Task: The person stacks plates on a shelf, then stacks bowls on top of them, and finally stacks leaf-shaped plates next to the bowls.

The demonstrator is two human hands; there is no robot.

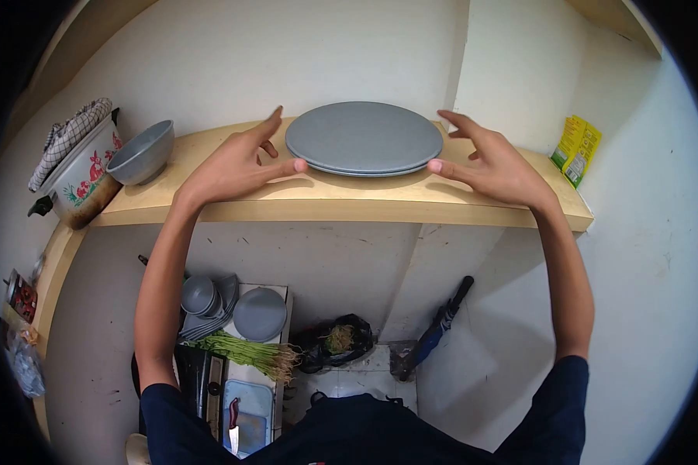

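Two grey plates lie stacked on a wooden shelf (pixel 341 203), the upper plate (pixel 364 136) covering most of the lower one. To their left is my left hand (pixel 244 161), fingers spread and thumb tip right at the plates' rim. My right hand (pixel 492 161) mirrors it on the other side, thumb by the rim and fingers apart. Neither hand is closed around the plates. Left of my left hand, a grey bowl (pixel 143 155) sits tilted in this view beside a white pot (pixel 85 170) with a floral print.
A yellow packet (pixel 576 149) leans at the shelf's right end. Below are a grey plate (pixel 260 314), stacked bowls (pixel 199 295), leafy greens (pixel 244 353), and a knife (pixel 233 425) on a blue tray (pixel 256 399). An umbrella (pixel 440 325) leans near a black bag (pixel 310 349).
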